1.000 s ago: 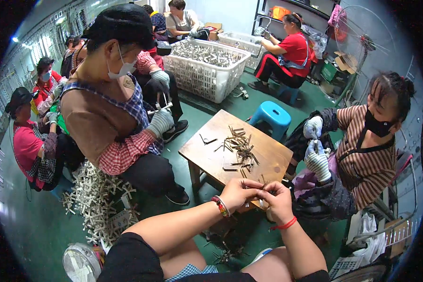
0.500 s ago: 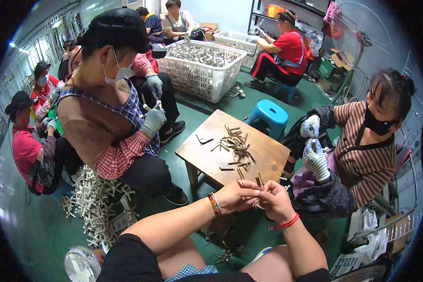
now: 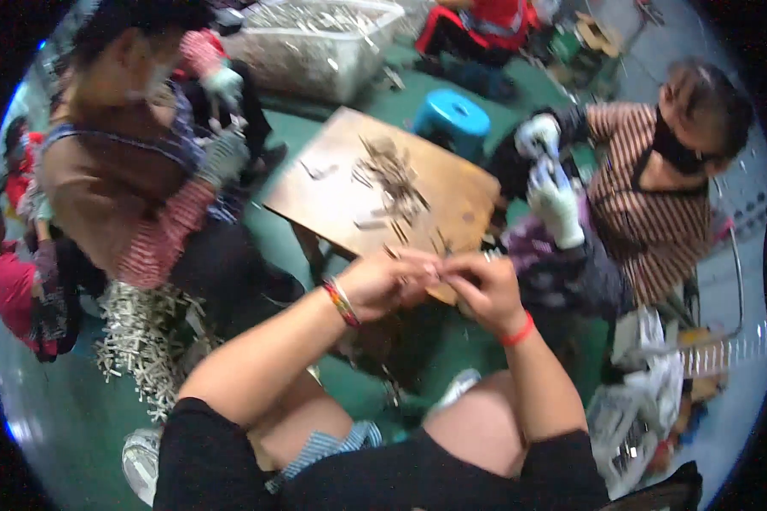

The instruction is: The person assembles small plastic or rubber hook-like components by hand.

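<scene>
My left hand (image 3: 385, 285) and my right hand (image 3: 488, 294) meet at the fingertips over the near edge of a small wooden table (image 3: 315, 192). Both are closed in a pinch. A thin dark strip (image 3: 390, 252) sticks up past the left fingers, and another narrow dark strip (image 3: 442, 242) rises by the right fingers. Blur and the fingers hide where these strips join or end. On the tabletop lies a loose heap of similar bent dark strips (image 3: 392, 179), with one piece apart to the left.
A blue stool (image 3: 452, 119) stands beyond the table. At right a co-worker in a striped top (image 3: 656, 221) works with gloved hands; another in a brown top (image 3: 102, 213) sits at left. A pile of pale parts (image 3: 149, 341) covers floor at left. A white crate (image 3: 315, 60) stands behind.
The view has tipped downward, so the table and co-workers sit higher and further left in it. My hands stay together at the fingertips, the right one turned more palm-down.
</scene>
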`<control>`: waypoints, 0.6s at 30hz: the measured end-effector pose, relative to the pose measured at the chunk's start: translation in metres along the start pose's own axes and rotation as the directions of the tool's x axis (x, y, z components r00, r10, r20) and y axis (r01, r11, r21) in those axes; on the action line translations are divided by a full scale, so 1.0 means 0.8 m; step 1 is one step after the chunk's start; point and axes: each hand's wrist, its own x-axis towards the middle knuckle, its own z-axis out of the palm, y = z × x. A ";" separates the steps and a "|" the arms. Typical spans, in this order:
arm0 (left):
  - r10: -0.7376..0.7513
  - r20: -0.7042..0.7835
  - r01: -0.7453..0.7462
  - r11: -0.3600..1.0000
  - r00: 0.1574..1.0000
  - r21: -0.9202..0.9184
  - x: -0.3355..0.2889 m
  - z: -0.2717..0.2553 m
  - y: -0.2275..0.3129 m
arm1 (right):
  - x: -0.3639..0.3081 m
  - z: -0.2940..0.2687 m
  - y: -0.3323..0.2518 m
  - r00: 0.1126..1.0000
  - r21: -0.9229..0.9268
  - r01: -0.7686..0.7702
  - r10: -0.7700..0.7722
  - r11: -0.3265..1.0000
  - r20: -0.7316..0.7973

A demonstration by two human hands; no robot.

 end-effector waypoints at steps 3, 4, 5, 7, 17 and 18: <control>-0.012 -0.077 0.005 0.995 0.997 -0.096 -0.002 -0.005 0.013 | 0.012 -0.008 -0.001 0.997 0.055 -0.040 0.044 0.998 -0.064; 0.021 -0.142 -0.041 0.990 0.990 -0.137 -0.004 -0.007 0.015 | 0.016 -0.006 0.007 0.985 0.082 -0.106 0.116 0.991 -0.128; -0.014 -0.232 -0.025 0.986 0.973 -0.163 -0.001 -0.010 0.015 | 0.018 -0.004 0.030 0.966 0.186 -0.145 0.179 0.972 -0.185; -0.016 -0.245 -0.020 0.989 0.970 -0.145 0.000 -0.022 0.014 | 0.027 -0.010 0.049 0.955 0.006 -0.185 0.181 0.983 -0.235; 0.039 -0.161 -0.056 0.993 0.986 -0.099 -0.002 -0.018 0.016 | 0.020 0.011 0.100 0.912 -0.235 -0.395 0.349 0.888 -0.215; 0.070 -0.187 -0.089 0.992 0.980 -0.094 -0.001 -0.016 0.016 | 0.019 0.011 0.101 0.912 -0.235 -0.396 0.351 0.888 -0.211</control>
